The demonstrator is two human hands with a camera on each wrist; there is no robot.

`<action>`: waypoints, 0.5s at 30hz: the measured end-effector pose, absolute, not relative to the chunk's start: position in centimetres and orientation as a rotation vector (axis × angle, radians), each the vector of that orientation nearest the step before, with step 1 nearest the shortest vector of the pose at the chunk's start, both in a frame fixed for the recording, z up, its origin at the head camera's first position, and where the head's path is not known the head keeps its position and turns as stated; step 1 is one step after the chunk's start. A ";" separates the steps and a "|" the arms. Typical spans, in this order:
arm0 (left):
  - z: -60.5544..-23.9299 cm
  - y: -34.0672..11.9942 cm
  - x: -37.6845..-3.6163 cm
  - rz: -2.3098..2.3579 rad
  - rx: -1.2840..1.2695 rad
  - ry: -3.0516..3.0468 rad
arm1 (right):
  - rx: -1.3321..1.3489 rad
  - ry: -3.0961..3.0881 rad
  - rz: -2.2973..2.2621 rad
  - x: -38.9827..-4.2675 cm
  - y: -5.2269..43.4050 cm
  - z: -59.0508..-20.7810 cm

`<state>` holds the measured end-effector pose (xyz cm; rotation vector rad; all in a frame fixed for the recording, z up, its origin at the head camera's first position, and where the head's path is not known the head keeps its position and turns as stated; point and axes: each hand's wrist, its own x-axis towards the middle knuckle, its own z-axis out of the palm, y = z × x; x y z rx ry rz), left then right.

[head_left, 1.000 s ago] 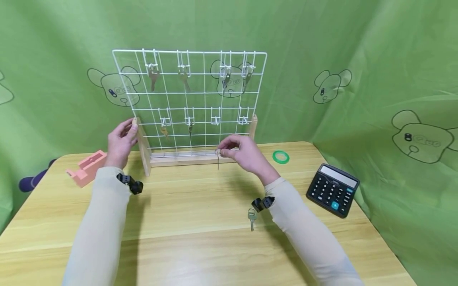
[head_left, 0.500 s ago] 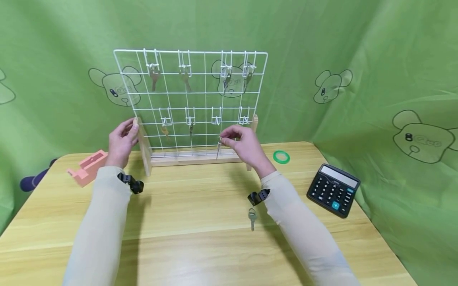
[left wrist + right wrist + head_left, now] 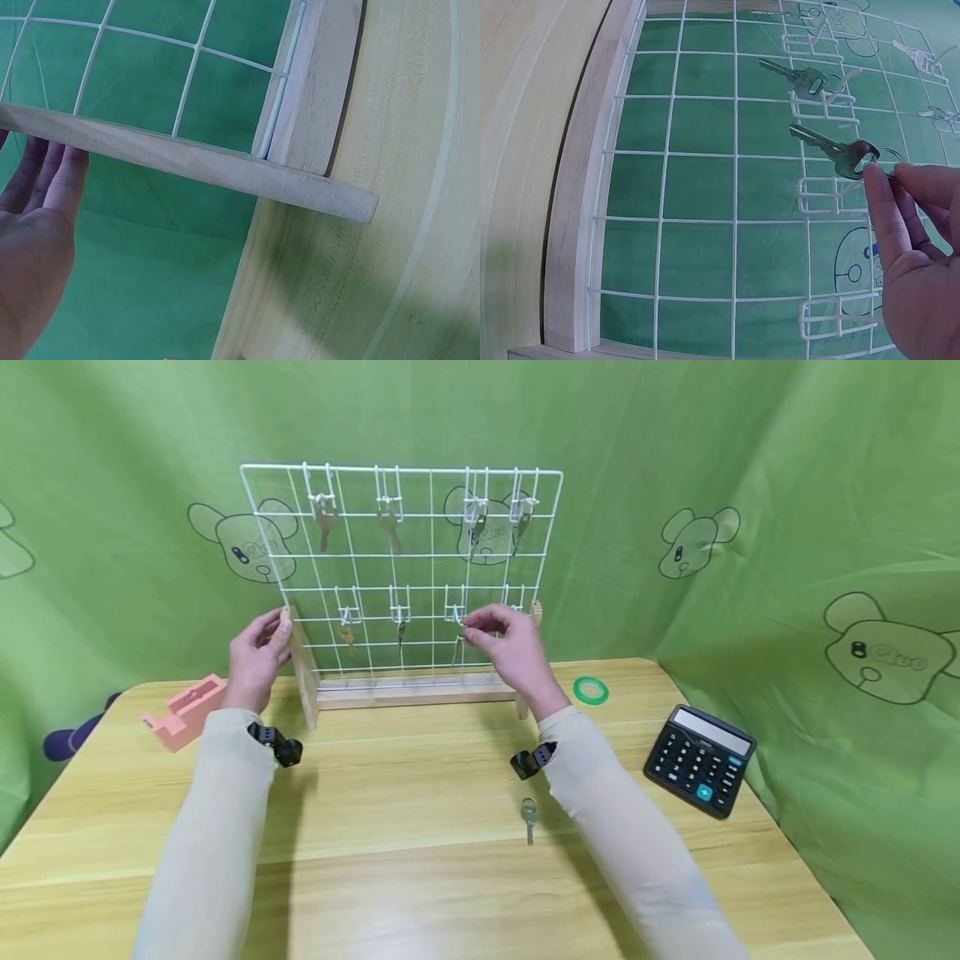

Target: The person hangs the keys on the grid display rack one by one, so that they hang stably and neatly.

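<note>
My right hand (image 3: pixel 512 647) pinches a silver key (image 3: pixel 838 154) by its ring, with the blade hanging down. The key is just in front of the third hook (image 3: pixel 454 612) in the lower row of a white wire grid rack (image 3: pixel 431 554). Whether its ring touches the hook is not clear. At the rack's left side, my left hand (image 3: pixel 257 662) grips the wooden upright post (image 3: pixel 187 157), fingers behind it. Several keys hang on the upper hooks, and two more, a brass key (image 3: pixel 347 636) and a dark key (image 3: pixel 401 631), hang lower left.
Another key (image 3: pixel 529 820) with a ring lies on the wooden table (image 3: pixel 390 877) below my right wrist. A green tape roll (image 3: pixel 591 690) and a black calculator (image 3: pixel 701 761) are at the right. A pink holder (image 3: pixel 185 713) stands beside my left hand. Green cloth hangs behind.
My right hand has lifted the key from near the rack's wooden base up to the lower hook row. My left hand has stayed on the post.
</note>
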<state>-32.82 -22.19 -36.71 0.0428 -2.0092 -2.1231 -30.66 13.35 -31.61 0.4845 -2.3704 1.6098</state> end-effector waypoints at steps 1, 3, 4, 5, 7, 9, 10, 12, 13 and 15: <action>-36.7 -22.2 -32.8 -2.124 0.043 -2.008 | 0.479 -2.365 1.613 -30.7 13.3 -31.6; -36.7 -22.2 -32.8 -2.128 0.040 -2.005 | 0.473 -2.355 1.615 -30.9 13.2 -31.6; -36.7 -22.2 -32.9 -2.126 0.040 -2.005 | 0.470 -2.348 1.616 -30.9 13.2 -31.6; -36.7 -22.2 -32.9 -2.124 0.042 -2.007 | 0.467 -2.341 1.619 -31.0 13.2 -31.7; -36.7 -22.1 -32.9 -2.121 0.046 -2.010 | 0.460 -2.321 1.642 -31.2 13.1 -31.8; -36.7 -22.1 -32.9 -2.118 0.049 -2.013 | 0.443 -2.306 1.668 -31.4 13.0 -32.0; -36.7 -22.1 -32.9 -2.118 0.050 -2.015 | 0.432 -2.301 1.678 -31.5 13.0 -32.0; -36.7 -22.1 -32.9 -2.119 0.054 -2.017 | 0.413 -2.296 1.690 -31.8 12.8 -32.1; -36.7 -22.2 -32.9 -2.130 0.057 -2.007 | 0.406 -2.296 1.688 -31.9 12.8 -32.1; -36.7 -22.1 -32.9 -2.127 0.059 -2.010 | 0.397 -2.301 1.674 -32.2 12.6 -32.2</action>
